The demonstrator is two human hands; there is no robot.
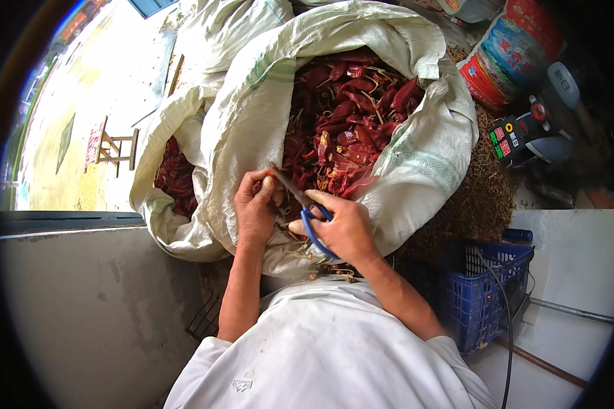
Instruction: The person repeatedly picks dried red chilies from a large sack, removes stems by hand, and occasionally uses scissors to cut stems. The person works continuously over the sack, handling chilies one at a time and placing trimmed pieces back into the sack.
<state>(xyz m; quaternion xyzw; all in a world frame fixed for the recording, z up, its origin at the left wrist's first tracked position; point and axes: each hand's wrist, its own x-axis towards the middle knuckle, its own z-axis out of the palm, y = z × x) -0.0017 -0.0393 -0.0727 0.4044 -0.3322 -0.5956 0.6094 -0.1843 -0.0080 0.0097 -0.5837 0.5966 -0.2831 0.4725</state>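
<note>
One pair of blue-handled scissors (312, 235) and one red chili (271, 173), mostly hidden by fingers, meet over the near edge of a large white sack (249, 129), one of two open sacks filled with dried red chilies (348, 116); a third white sack (228, 37) stands behind. The left hand (258, 201), raised from a nearly upright forearm, has thumb and fingers pinched together on the chili. The right hand (341, 225), its forearm slanting in from the lower right, is closed around the scissors' handles, blades angled toward the left fingertips; whether the blades touch the chili cannot be told. Brown plant scraps (488, 184) cover the ground at right, near one blue plastic crate (474, 310). A pale wall (82, 293) borders the left, with one wooden stool (118, 150) on the sunlit ground beyond.
</note>
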